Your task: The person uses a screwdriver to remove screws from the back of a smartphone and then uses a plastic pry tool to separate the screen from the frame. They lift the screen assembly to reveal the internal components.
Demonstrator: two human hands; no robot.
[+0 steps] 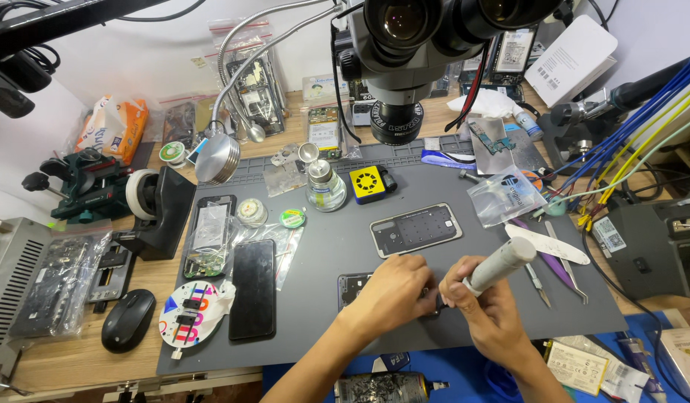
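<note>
Our left hand (393, 292) presses flat, fingers curled down, on the dark rectangular phone body (354, 288) lying on the grey work mat (322, 313) at its near middle. Our right hand (483, 306) grips a fat white cylindrical electric screwdriver (502, 265), fingers wrapped tight. We judge: keep the tip vertical, the phone pinned, pressure light.
</note>
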